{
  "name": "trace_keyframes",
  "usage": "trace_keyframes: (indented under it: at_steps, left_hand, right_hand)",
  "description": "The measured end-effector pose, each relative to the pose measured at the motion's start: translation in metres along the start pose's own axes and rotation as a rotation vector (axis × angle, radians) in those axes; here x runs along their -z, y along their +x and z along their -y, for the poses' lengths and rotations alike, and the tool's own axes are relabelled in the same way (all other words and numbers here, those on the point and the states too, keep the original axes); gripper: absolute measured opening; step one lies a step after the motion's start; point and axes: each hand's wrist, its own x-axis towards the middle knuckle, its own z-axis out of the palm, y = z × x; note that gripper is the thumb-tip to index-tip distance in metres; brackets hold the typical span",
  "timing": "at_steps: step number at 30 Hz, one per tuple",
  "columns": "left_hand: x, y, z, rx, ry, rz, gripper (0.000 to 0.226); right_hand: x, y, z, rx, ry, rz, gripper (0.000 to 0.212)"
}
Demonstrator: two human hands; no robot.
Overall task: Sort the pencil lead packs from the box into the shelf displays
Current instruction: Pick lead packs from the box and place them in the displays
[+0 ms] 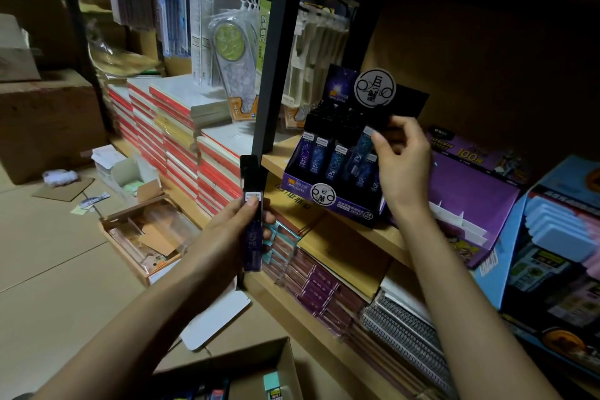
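Wooden shelf [383, 234] holds purple display box [341, 201]; right hand [406, 159] pinches blue lead pack [360, 149] at its slots, left hand [240, 221] grips dark pack [249, 178] upright, lower left.

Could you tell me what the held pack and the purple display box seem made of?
The pack in the left hand looks like glossy hard plastic: translucent body, black cap. The display box looks like printed cardboard, with folded flat panels.

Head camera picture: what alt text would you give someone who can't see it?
A person's right hand pinches a blue lead pack in a purple display box on a wooden shelf. The left hand holds a dark pack upright.
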Motion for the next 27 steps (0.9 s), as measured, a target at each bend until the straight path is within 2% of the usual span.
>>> trace_keyframes:
  at_steps: [3,5,13,16,21,27]
  left_hand:
    - [0.002,0.002,0.002,-0.023,0.027,-0.001,0.024]
    - [0.002,0.003,0.003,-0.032,0.040,0.005,0.023]
    - [0.002,0.006,0.009,-0.023,0.053,0.033,0.025]
    - [0.003,0.007,0.011,-0.022,0.057,0.039,0.033]
    - [0.003,0.007,0.011,-0.016,0.095,0.031,0.042]
    - [-0.005,-0.005,0.008,-0.010,0.157,0.045,0.041]
  right_hand:
    - [-0.008,-0.002,-0.014,0.132,-0.153,0.040,0.023]
    - [-0.012,-0.004,-0.019,0.151,-0.174,0.071,0.023]
    - [-0.023,-0.005,-0.022,-0.028,-0.092,0.027,0.017]
    - [-0.024,-0.007,-0.030,-0.127,-0.094,0.062,0.014]
    - [-0.024,-0.008,-0.033,-0.158,-0.080,0.078,0.013]
    - [-0.009,-0.016,-0.019,-0.113,-0.317,0.212,0.027]
